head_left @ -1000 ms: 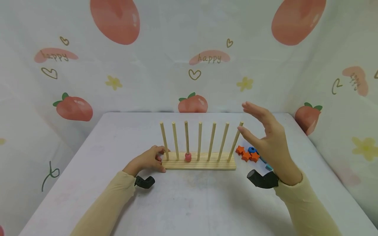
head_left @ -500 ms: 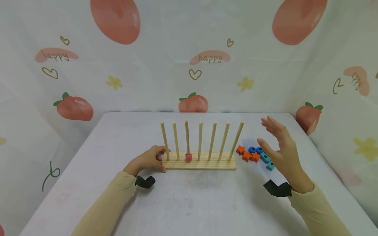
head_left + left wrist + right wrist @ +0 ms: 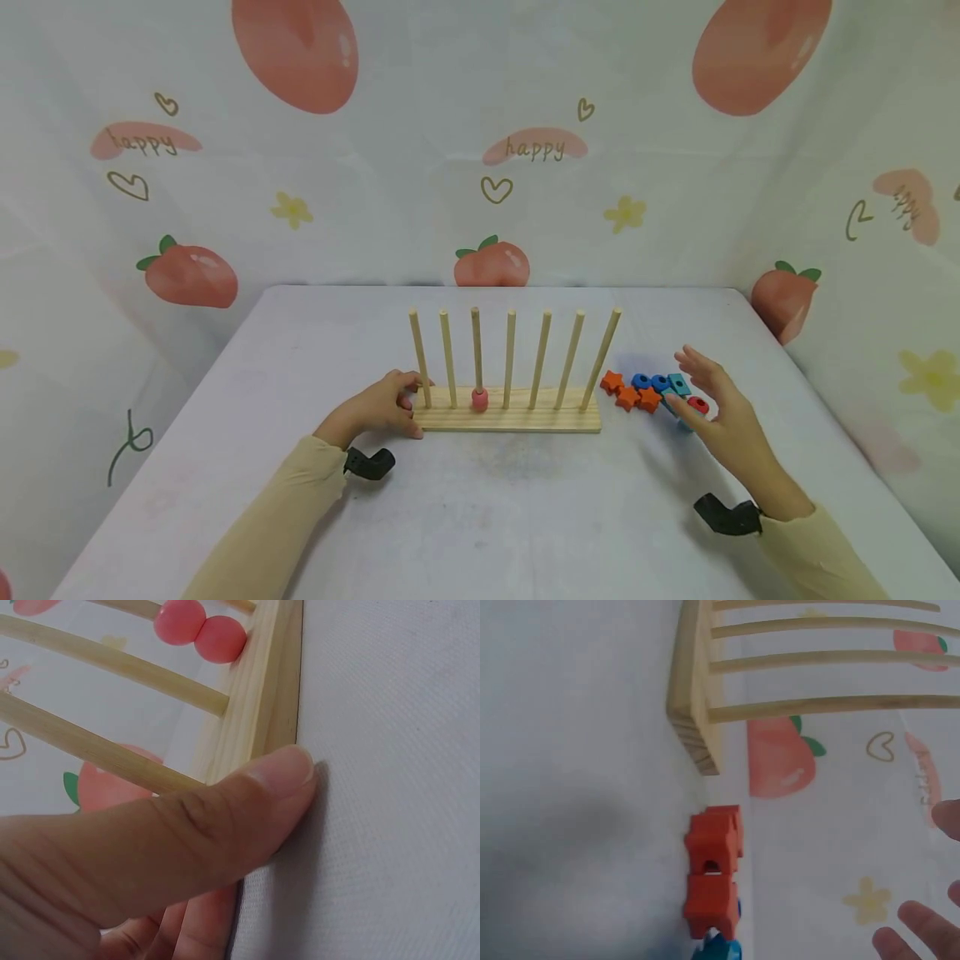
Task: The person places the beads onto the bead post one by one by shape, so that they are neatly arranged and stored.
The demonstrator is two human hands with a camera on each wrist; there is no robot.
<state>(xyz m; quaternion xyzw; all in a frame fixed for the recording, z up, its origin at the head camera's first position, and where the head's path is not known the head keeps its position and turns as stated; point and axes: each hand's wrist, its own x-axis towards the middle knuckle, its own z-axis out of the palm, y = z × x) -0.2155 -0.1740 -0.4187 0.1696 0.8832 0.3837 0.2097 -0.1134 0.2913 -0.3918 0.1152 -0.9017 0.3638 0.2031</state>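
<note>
A wooden peg board (image 3: pixel 525 423) with several upright pegs stands mid-table. Two round pink beads (image 3: pixel 199 628) are stacked low on its third peg from the left. My left hand (image 3: pixel 382 406) grips the board's left end, thumb at the front edge and fingers behind. To the right of the board my right hand (image 3: pixel 723 417) is held above the table, fingers spread and holding nothing. Near it lie orange star beads (image 3: pixel 648 399), blue beads (image 3: pixel 641 381), teal block beads (image 3: pixel 678 384) and a red bead (image 3: pixel 697 405). The hand partly hides some of them.
The white table (image 3: pixel 495 517) backs onto a fabric curtain (image 3: pixel 390 208) printed with peaches, which also hangs along both sides. A black wrist mount (image 3: pixel 369 463) sits on my left wrist, and another black mount (image 3: pixel 727 515) on the right.
My right hand has moved right and down, away from the pegs to beside the loose beads, uncovering several of them. My left hand stays on the board's end.
</note>
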